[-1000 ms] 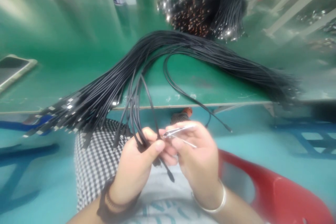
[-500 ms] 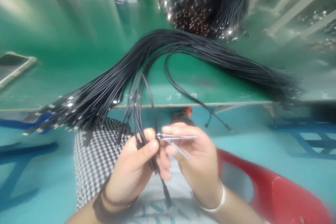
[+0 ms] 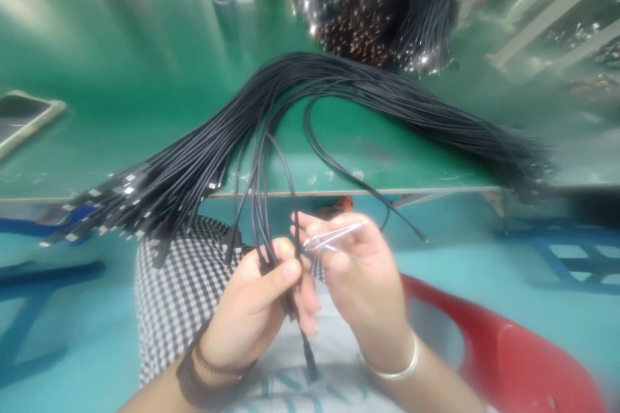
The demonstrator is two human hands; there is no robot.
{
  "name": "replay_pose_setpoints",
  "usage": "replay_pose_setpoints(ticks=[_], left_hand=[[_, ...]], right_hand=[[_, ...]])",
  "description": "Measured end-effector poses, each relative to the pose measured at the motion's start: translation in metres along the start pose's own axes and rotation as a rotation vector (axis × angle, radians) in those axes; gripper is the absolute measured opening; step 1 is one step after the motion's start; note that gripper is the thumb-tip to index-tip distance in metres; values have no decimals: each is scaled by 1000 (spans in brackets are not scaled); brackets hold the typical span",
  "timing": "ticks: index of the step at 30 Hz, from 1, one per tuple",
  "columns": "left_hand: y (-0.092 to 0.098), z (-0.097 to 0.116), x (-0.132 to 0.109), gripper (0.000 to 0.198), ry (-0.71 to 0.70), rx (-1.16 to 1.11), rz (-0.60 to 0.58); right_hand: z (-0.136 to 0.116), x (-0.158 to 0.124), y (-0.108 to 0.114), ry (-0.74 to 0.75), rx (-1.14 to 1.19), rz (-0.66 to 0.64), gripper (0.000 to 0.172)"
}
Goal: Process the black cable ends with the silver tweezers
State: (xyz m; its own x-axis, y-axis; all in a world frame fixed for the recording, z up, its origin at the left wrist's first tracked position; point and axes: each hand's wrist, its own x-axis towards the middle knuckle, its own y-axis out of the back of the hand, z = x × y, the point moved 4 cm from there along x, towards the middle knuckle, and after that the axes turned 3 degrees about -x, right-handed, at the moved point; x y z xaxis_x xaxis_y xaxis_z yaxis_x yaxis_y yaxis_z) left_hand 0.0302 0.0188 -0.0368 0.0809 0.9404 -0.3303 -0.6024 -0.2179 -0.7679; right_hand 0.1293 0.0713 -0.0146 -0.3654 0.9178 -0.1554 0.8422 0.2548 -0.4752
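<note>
My left hand (image 3: 264,293) is closed around several black cables (image 3: 261,206), thumb on top. Their connector ends pass through the fingers, and one black plug (image 3: 310,361) hangs below them over my lap. Beside it, my right hand (image 3: 361,271) holds a small silvery metal tool (image 3: 334,237) with two spreading legs. Blur hides its exact kind. Its narrow end points left, close to the cable at my left fingertips; I cannot tell if they touch. The held cables run up to a large black cable bundle (image 3: 300,71) lying across the green table.
White-tipped connectors (image 3: 128,190) hang over the front edge of the green table (image 3: 121,90) at left. Two loose cable ends (image 3: 397,213) droop past the edge. More cables (image 3: 426,13) lie behind. A phone-like device (image 3: 24,116) rests far left; a red chair (image 3: 523,342) is at lower right.
My right hand has shifted up slightly, its fingers more extended, and the metal tool has tilted, its legs closer together. The left hand has moved a little right with the cables.
</note>
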Motion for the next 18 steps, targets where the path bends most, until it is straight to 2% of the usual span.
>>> replay_pose_setpoints(ticks=[2,4,6,8,9,10,11,12,14,15,16,18], left_hand=[[1,1,0,23,28,94,24],[3,2,-1,18,84,196,42],[4,5,-2,20,138,242,55],[5,6,-3,28,173,220,44],[5,7,-3,31,188,200,27],[5,6,-2,33,201,183,5],[5,6,-1,34,211,172,-23],[5,4,0,36,217,170,-57],[7,2,3,43,202,202,-105],[9,2,4,46,189,222,-119],[10,1,5,49,179,235,-128],[13,0,6,51,177,229,-126]], right_hand=[[-8,3,1,-32,-127,-97,20],[-25,10,16,53,-437,-42,15],[-51,16,40,247,-868,205,13],[-75,16,59,419,-1276,566,13],[-82,14,64,466,-1365,679,13],[-84,13,64,490,-1352,722,13],[-81,13,61,465,-1253,662,13],[-71,15,55,369,-1099,500,12],[-41,19,29,33,-735,57,13],[-26,17,16,-130,-583,-101,15],[-16,17,6,-236,-476,-182,17],[-7,20,-1,-276,-412,-174,17]])
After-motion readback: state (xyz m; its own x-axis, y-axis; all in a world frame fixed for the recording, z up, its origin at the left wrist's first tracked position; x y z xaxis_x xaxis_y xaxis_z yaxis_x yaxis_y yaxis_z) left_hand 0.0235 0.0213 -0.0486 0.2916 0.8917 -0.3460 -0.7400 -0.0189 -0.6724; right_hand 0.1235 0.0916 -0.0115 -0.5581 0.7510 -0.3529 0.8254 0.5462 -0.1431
